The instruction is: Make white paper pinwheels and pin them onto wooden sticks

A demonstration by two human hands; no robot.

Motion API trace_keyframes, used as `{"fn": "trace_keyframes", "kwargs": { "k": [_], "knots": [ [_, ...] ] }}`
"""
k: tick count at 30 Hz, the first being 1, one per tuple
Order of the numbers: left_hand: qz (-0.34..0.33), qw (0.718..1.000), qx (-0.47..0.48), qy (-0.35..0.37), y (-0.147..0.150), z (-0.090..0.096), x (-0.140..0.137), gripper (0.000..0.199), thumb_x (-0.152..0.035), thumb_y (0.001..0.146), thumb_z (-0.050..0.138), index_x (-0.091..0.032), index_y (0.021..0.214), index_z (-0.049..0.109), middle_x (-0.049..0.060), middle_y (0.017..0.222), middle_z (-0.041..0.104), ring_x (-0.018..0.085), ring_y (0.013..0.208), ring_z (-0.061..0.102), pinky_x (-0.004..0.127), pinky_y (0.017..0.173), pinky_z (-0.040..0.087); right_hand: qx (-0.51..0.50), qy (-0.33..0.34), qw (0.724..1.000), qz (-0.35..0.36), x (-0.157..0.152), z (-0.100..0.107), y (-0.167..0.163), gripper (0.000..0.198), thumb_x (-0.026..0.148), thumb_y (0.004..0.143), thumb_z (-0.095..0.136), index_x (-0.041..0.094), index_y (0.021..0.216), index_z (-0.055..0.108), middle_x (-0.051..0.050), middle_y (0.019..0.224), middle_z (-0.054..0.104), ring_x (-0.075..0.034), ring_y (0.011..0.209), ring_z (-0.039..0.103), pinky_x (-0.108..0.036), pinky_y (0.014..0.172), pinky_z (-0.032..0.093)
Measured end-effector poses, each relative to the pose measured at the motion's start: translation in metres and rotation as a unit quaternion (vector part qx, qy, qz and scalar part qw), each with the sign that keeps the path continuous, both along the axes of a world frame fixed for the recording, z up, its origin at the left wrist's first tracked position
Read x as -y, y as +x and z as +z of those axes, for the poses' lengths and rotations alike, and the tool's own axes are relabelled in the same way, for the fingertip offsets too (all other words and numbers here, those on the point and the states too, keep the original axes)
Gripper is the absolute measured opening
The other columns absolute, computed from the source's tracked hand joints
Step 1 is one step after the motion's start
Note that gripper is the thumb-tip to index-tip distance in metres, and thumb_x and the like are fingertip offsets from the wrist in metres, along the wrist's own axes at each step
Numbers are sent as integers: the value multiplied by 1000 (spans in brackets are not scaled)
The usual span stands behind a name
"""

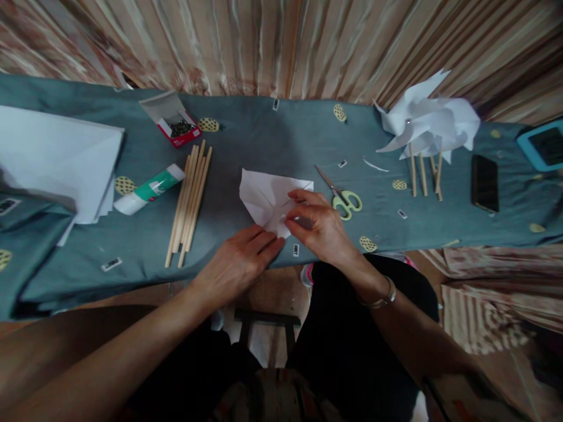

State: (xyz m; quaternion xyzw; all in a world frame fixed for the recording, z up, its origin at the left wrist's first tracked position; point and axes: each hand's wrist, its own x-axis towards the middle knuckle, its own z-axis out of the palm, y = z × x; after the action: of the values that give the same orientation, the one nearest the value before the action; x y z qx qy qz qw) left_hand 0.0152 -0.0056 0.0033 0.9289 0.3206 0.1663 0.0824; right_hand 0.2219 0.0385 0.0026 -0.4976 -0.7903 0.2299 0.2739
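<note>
A white piece of paper with cut slits and a curled-in part lies in front of me on the cloth-covered table. My left hand grips its near edge, fingers close together and the thumb hidden. From the right, my right hand pinches a curled-in part of the paper between thumb and forefinger, the other fingers bent above. Just beyond that hand lie scissors with light green handles, blades pointing away to the left.
Left are wooden sticks, a green-and-white glue tube, an open red box of small metal pieces and stacked white paper. Right are white paper pinwheels on sticks, a phone and a blue-framed device. A curtain hangs behind.
</note>
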Motion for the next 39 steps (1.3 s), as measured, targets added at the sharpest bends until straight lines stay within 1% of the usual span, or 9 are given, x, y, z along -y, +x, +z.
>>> {"fn": "trace_keyframes", "kwargs": {
  "k": [5, 10, 17, 21, 30, 34, 39],
  "knots": [
    [0, 1000, -10, -16, 1, 1, -1, 28, -5, 91, 50, -4, 118, 61, 13, 104, 68, 24, 94, 63, 38, 84, 58, 16, 18, 1000, 6, 0, -1, -3, 11, 13, 81, 63, 20, 78, 72, -10, 123, 67, -25, 112, 61, -46, 97, 51],
    [9, 999, -19, -27, 2, 2, -1, 28, -6, 92, 52, -6, 118, 61, 12, 105, 68, 23, 94, 62, 36, 83, 58, 16, 13, 1000, -1, 0, -3, -4, 12, 13, 81, 62, 21, 79, 70, -9, 124, 66, -26, 115, 60, -48, 98, 51],
    [10, 999, -30, -18, 3, 3, -1, 28, -5, 92, 51, -7, 118, 61, 10, 104, 69, 22, 93, 63, 35, 84, 58, 15, 9, 1000, -6, 0, -2, -5, 10, 14, 81, 62, 21, 82, 70, -10, 125, 66, -27, 117, 58, -49, 102, 48],
    [10, 999, -34, -16, 3, 3, -1, 27, -6, 93, 49, -9, 117, 61, 10, 102, 69, 21, 93, 63, 35, 84, 58, 14, 9, 1000, -4, 0, -2, -4, 9, 15, 82, 63, 20, 83, 70, -10, 124, 66, -27, 117, 59, -48, 100, 49],
    [4, 1000, -28, -11, 3, 4, 0, 27, -5, 92, 51, -7, 117, 60, 11, 103, 69, 22, 93, 63, 35, 85, 57, 19, 16, 1000, 6, 1, -2, -5, 11, 13, 83, 62, 20, 83, 70, -10, 123, 66, -26, 116, 59, -48, 100, 49],
    [7, 1000, -22, -16, 4, 3, 1, 28, -5, 93, 47, -7, 118, 60, 12, 102, 68, 23, 94, 63, 36, 84, 58, 24, 17, 1000, 9, 1, -1, -5, 12, 12, 83, 62, 20, 83, 70, -10, 123, 66, -26, 115, 59, -48, 100, 50],
    [10, 1000, -23, -19, 5, 4, 1, 28, -5, 94, 45, -8, 117, 60, 11, 101, 68, 22, 93, 63, 35, 83, 58, 28, 27, 999, 18, 2, -1, -5, 15, 12, 86, 61, 21, 90, 72, -9, 125, 65, -25, 112, 60, -45, 100, 51]
  ]
}}
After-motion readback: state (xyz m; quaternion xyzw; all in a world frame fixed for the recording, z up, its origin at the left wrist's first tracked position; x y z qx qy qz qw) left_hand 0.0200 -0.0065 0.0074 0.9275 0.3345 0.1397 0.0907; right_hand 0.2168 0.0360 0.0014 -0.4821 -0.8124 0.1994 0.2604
